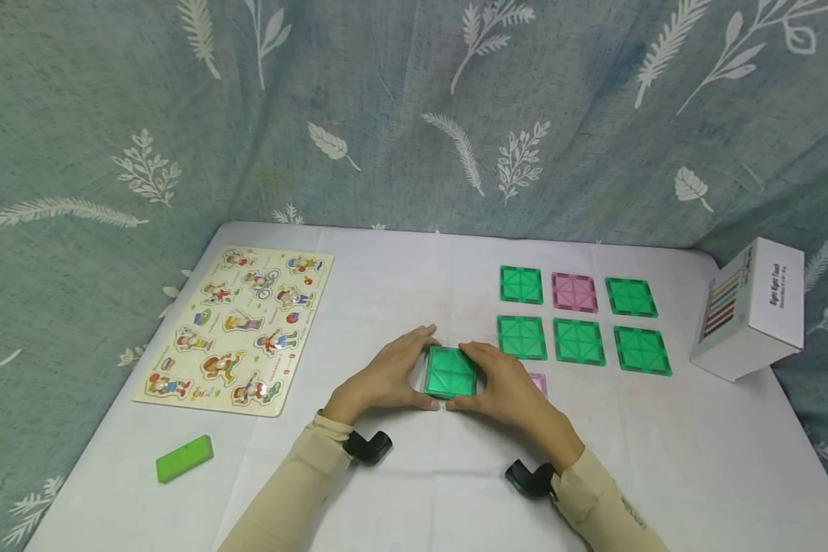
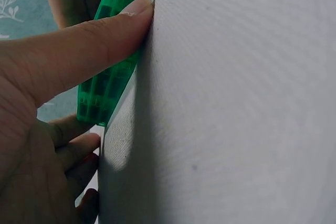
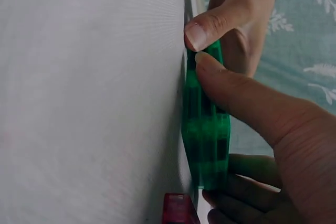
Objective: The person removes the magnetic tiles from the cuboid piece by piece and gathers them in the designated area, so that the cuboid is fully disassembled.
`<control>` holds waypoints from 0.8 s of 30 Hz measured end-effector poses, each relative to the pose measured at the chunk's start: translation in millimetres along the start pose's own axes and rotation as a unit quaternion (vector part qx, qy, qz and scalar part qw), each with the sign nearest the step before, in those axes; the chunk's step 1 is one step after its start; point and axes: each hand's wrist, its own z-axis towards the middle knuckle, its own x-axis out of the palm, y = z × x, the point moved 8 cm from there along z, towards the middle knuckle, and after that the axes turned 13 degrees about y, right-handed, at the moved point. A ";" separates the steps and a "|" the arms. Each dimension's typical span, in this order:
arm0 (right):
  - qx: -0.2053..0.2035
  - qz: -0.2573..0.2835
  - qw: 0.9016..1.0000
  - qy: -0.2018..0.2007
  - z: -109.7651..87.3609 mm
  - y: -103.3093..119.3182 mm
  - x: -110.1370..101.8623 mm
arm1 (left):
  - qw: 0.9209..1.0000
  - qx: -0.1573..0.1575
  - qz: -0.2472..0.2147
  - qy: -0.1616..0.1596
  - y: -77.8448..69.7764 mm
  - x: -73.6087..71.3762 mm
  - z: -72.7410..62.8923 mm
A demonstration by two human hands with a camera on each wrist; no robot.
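Note:
Between both hands, a small stack of green translucent magnetic tiles [image 1: 451,372] sits at the middle of the white table. My left hand [image 1: 389,376] grips its left side, the thumb along the near edge. From the right, my right hand [image 1: 509,389] holds the same stack, thumb at the near edge and fingertips at the far right corner. Several green layers [image 3: 207,135] show edge-on in the right wrist view, low against the cloth. A pink tile [image 1: 540,383] lies partly hidden behind the right hand.
Right of centre, two rows of tiles lie flat: green ones [image 1: 521,337] and one pink tile [image 1: 574,292]. A white box [image 1: 766,307] stands at the far right. To the left are a picture puzzle board [image 1: 238,330] and a green block [image 1: 184,458]. A patterned curtain [image 1: 386,115] hangs behind.

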 end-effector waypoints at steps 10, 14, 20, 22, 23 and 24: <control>-0.008 0.008 1.000 -0.029 -1.3 -3.2 -4.5 | 1.000 0.002 0.005 0.004 -1.8 -0.1 1.1; -0.012 0.010 1.000 -0.027 -1.4 -3.3 -5.5 | 1.000 0.004 0.010 0.003 -2.4 -0.1 0.8; -0.014 0.010 1.000 -0.022 -0.6 -3.0 -6.3 | 1.000 0.006 0.014 -0.003 -2.1 -0.4 0.0; -0.014 0.012 1.000 -0.020 -0.3 -3.1 -5.9 | 1.000 0.007 0.013 -0.005 -2.1 -0.5 -0.3; -0.013 0.012 1.000 -0.020 -0.3 -3.2 -5.7 | 1.000 0.007 0.014 -0.005 -2.0 -0.4 -0.3; -0.012 0.012 1.000 -0.019 -0.3 -3.4 -5.4 | 1.000 0.008 0.015 -0.005 -2.1 -0.3 -0.3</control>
